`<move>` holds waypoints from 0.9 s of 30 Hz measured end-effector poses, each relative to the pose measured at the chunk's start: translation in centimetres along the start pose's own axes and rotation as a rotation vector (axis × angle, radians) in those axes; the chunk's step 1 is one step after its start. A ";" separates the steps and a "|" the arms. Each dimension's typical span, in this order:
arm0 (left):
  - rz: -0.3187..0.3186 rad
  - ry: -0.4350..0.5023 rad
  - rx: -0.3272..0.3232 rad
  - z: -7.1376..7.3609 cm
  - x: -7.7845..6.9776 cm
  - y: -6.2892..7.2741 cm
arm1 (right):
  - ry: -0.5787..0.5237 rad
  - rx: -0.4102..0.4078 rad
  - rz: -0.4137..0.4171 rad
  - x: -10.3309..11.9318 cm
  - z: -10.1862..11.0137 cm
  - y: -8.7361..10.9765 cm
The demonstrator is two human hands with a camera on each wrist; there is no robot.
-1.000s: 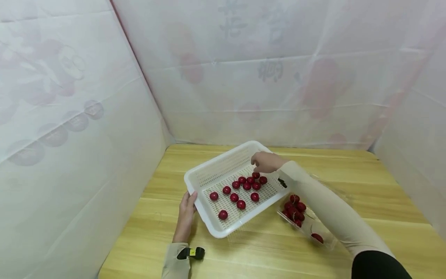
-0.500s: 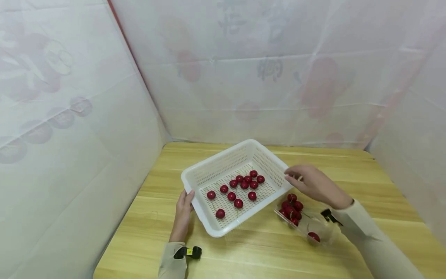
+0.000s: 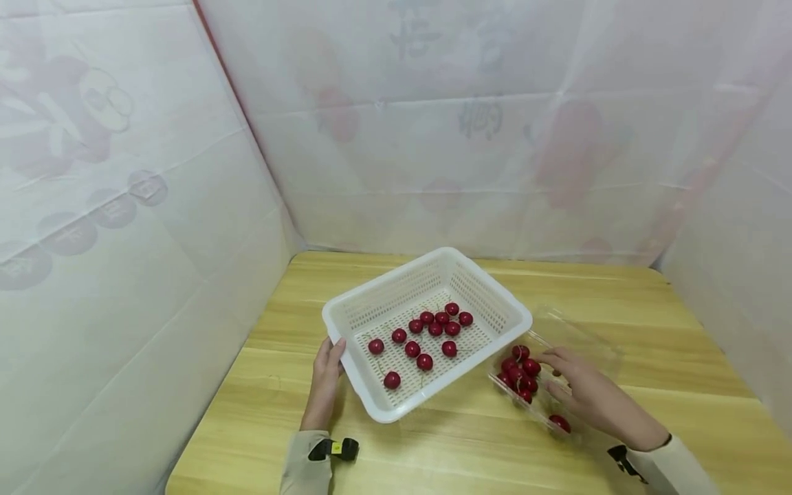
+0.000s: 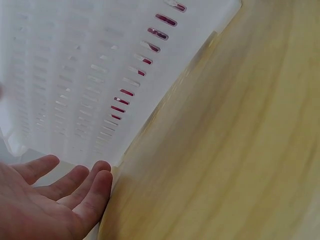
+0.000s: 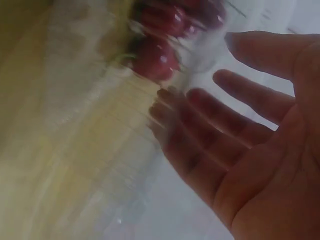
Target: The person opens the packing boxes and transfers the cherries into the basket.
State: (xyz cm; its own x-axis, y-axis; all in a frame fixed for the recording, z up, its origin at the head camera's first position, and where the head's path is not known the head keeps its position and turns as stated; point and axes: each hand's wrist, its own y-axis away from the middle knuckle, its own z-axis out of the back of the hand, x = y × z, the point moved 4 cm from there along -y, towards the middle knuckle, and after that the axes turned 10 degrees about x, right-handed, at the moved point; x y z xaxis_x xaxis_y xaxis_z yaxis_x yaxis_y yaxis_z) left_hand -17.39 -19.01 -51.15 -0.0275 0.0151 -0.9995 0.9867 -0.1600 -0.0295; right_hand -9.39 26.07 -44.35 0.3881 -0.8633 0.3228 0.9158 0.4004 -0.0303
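Note:
A white plastic basket (image 3: 433,399) with slotted walls has several red cherries (image 3: 424,362) on its floor. My left hand (image 3: 324,378) grips its left rim, thumb on top and fingers below; the left wrist view shows those fingers (image 4: 92,197) against its outside wall. To the right lies a clear plastic box (image 3: 538,411), a pile of cherries (image 3: 516,375) at its near left end and a single cherry (image 3: 559,423) apart. Over that box my right hand (image 3: 588,395) reaches with fingers spread and nothing between them, the fingertips right beside the pile. The right wrist view is blurred.
Everything stands on a wooden table (image 3: 458,454). The clear box's lid (image 3: 578,337) stands open behind it. Printed white sheeting (image 3: 495,158) closes off the back and both sides. Black camera straps sit on both wrists.
My right hand has come out of the basket, swung right and dropped toward the cherry pile in the clear box. The left hand and basket have stayed nearly still.

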 end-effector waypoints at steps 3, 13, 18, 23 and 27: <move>0.000 0.008 -0.001 0.0 -0.1 0.0 | 0.031 0.017 0.008 0.1 -0.7 -0.2; -0.002 0.011 0.000 -0.1 -0.2 0.0 | 0.102 0.020 0.030 0.7 -2.7 -0.8; 0.002 -0.007 -0.008 -0.1 -0.2 0.0 | 0.095 0.023 -0.002 0.4 -3.1 -1.0; 0.005 -0.005 -0.008 -0.1 -0.2 -0.1 | 0.105 0.042 -0.013 0.0 -3.4 -1.1; 0.008 0.001 -0.010 0.0 -0.1 -0.1 | 0.114 0.020 0.004 0.0 -3.4 -0.9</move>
State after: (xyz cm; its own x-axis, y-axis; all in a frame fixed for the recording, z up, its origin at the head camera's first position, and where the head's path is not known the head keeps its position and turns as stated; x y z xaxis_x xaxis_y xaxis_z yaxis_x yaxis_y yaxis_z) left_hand -17.47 -18.99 -51.04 -0.0190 0.0144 -0.9997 0.9884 -0.1504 -0.0210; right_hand -9.84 24.63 -47.55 0.4022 -0.8906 0.2125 0.9124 0.4091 -0.0123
